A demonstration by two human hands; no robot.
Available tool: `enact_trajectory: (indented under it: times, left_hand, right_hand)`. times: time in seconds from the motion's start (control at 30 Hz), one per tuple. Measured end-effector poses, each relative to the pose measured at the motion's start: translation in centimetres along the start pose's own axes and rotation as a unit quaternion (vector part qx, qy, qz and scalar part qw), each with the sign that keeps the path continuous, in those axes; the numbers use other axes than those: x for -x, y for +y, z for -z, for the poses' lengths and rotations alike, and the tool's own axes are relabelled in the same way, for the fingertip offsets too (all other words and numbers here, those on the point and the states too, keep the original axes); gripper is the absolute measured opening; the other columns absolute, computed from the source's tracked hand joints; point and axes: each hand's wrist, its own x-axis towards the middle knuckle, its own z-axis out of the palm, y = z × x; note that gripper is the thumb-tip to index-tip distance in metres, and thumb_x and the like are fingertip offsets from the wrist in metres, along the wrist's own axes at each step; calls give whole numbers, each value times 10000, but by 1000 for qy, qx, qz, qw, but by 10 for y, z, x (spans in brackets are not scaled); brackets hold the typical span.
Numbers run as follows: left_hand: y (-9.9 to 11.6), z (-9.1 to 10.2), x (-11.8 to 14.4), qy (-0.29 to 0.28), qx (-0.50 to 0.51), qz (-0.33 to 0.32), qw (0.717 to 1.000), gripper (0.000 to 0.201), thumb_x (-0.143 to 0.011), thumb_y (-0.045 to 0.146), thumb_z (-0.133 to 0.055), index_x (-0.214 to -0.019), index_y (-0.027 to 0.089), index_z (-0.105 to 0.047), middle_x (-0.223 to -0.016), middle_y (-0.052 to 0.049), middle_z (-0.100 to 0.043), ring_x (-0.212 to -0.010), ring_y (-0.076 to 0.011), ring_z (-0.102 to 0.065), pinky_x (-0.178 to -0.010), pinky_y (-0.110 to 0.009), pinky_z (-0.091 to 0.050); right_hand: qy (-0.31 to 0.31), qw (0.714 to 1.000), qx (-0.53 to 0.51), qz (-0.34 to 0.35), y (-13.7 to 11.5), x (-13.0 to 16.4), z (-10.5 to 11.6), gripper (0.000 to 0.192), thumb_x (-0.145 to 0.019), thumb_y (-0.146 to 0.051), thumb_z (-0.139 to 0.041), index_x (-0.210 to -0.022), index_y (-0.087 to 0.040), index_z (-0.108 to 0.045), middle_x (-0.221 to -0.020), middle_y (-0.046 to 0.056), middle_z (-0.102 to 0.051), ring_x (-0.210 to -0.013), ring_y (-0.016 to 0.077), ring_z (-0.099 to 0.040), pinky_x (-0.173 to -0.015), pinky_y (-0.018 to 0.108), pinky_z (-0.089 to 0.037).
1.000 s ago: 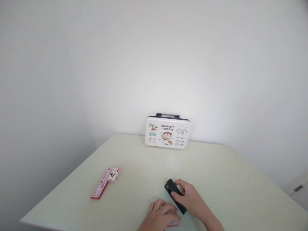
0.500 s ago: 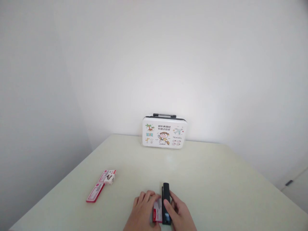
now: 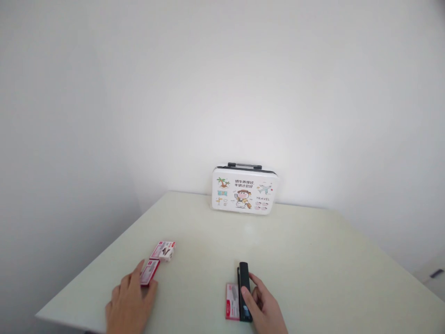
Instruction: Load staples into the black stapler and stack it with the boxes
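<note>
My right hand (image 3: pixel 266 306) grips a black stapler (image 3: pixel 244 292), fingers along its right side and thumb on top. Against the stapler's left side lies a flat red-and-white staple box (image 3: pixel 232 302), with no hand on it. At the left, my left hand (image 3: pixel 130 299) has its thumb and forefinger on either side of another flat red-and-white staple box (image 3: pixel 149 272), which lies on the table; its near end is partly hidden by the hand. Touching or almost touching that box's far end is a small white-and-pink box (image 3: pixel 163 251) with a dark picture on it.
A white case (image 3: pixel 245 190) with cartoon travel prints and a black handle stands upright at the back of the pale table (image 3: pixel 295 250), near the white wall. The table's left edge runs close to my left hand.
My left hand has left the staple box beside the stapler and moved left to the other staple box. My right hand keeps its hold on the stapler. The view has shifted slightly.
</note>
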Motion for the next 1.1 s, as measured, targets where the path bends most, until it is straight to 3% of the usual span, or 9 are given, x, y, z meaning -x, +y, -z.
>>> enact_trajectory:
  times: [0.1, 0.27, 0.43, 0.6, 0.7, 0.83, 0.9, 0.97, 1.1]
  left_hand:
    - [4, 3, 14, -116, 18, -101, 988, 619, -932, 450, -429, -1519, 254, -411, -1213, -117, -605, -1125, -334, -592, -923, -481, -459]
    - [32, 19, 34, -311, 126, -198, 921, 791, -758, 396, -662, -1502, 258, -432, -1452, -112, -522, -1309, -311, -521, -1093, -421, -384]
    - [82, 26, 43, -280, 235, -280, 888, 554, -646, 297, -746, -1187, 265, -632, -1300, -79, -593, -1218, -292, -548, -1060, -374, -406]
    - [141, 21, 59, -277, 279, -361, 845, 583, -604, 262, -812, -1156, 293, -628, -1216, -40, -641, -1136, -278, -543, -998, -374, -419]
    - [159, 18, 65, -304, 271, -375, 833, 624, -555, 276, -869, -1138, 288, -648, -1163, -33, -659, -1088, -284, -552, -977, -390, -431]
    - [139, 10, 41, -273, 319, -366, 830, 686, -745, 502, -796, -1358, 305, -560, -1362, -63, -588, -1245, -296, -503, -1089, -438, -400]
    - [112, 5, 11, -168, 320, -309, 880, 426, -969, 506, -509, -1340, 308, -575, -1373, -50, -588, -1290, -264, -485, -1139, -443, -364]
    - [79, 0, -24, -46, 256, -201, 945, 419, -1035, 445, -302, -1273, 302, -615, -1333, -27, -625, -1255, -248, -510, -1134, -436, -370]
    - [22, -10, -75, -13, 201, -80, 976, 475, -1024, 388, -251, -1312, 232, -594, -1401, -111, -588, -1278, -366, -459, -1083, -622, -337]
  right_hand:
    - [0, 1000, -7, -6, 1, 0, 0, 797, -873, -718, -516, -1400, -124, -579, -648, -45, -441, -634, 191, -489, -622, 296, -410]
    - [-28, 1000, -14, -4, -1, 1, 4, 720, -909, -670, -518, -1356, -115, -619, -675, -40, -435, -655, 181, -480, -624, 287, -393]
    - [-40, 999, -13, -1, -2, 0, 4, 721, -911, -675, -517, -1340, -106, -629, -670, -35, -455, -648, 182, -490, -612, 288, -384]
    - [-38, 999, -14, 16, -6, 1, 4, 688, -916, -668, -518, -1316, -125, -652, -656, -33, -480, -630, 178, -494, -599, 282, -384]
    - [-30, 999, -17, 20, -7, 1, 5, 698, -910, -676, -519, -1318, -124, -651, -663, -30, -490, -632, 179, -499, -606, 282, -396]
    - [-31, 999, -27, 11, -4, 0, 4, 742, -898, -690, -525, -1347, -107, -626, -660, -38, -465, -620, 172, -488, -591, 278, -384]
    - [-28, 999, -30, 8, -1, -1, 2, 732, -899, -686, -527, -1342, -113, -630, -654, -43, -454, -614, 168, -480, -585, 277, -370]
    - [-13, 999, -36, 11, 2, 0, -1, 714, -894, -686, -530, -1316, -122, -649, -643, -46, -449, -607, 166, -475, -579, 279, -361]
    - [35, 998, -51, 13, 6, 0, -8, 765, -862, -708, -545, -1338, -114, -627, -616, -59, -431, -585, 163, -452, -576, 282, -363]
